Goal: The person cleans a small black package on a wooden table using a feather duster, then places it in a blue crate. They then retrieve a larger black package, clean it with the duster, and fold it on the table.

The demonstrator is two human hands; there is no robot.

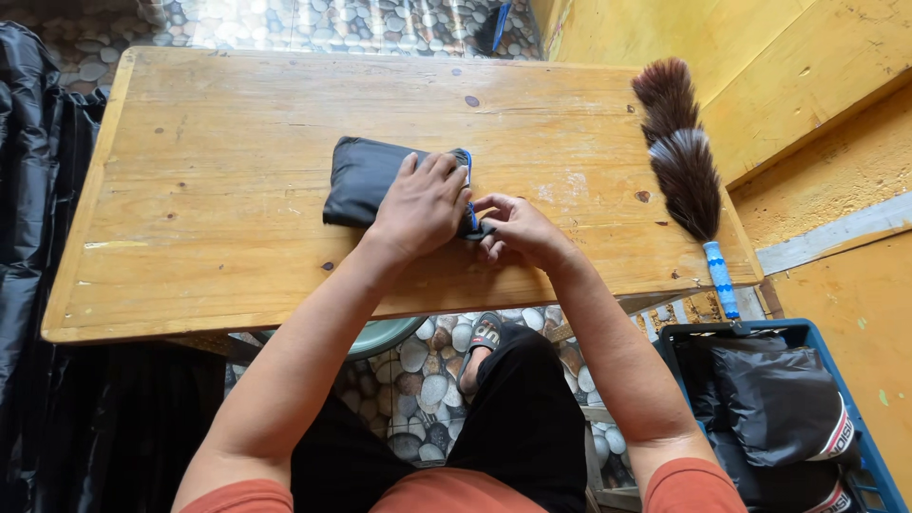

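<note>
Two bare hands work at the middle of a long wooden table [237, 142]. The left hand [423, 204] lies palm down, fingers spread slightly, pressing flat on the right end of a folded black fabric item [366, 176]. That item sits near the table's centre, its left part uncovered, a thin blue strap or trim [468, 180] showing along its right edge between the two hands. The right hand [518, 228] rests just beside the left, fingertips curled together and pinching at the item's lower right corner; what exactly sits between those fingertips cannot be made out. A feather duster [679, 157] with dark brown and grey plumes and a blue-and-white handle lies along the right end of the table, well apart from the hands, handle overhanging the near edge. Below and to the right, a blue crate [879, 475] holds more dark folded fabric [779, 399]. Black sheeting [28, 190] hangs at the left of the table. The floor [427, 370] is patterned like pebbles; the wall [807, 76] on the right is yellow.
</note>
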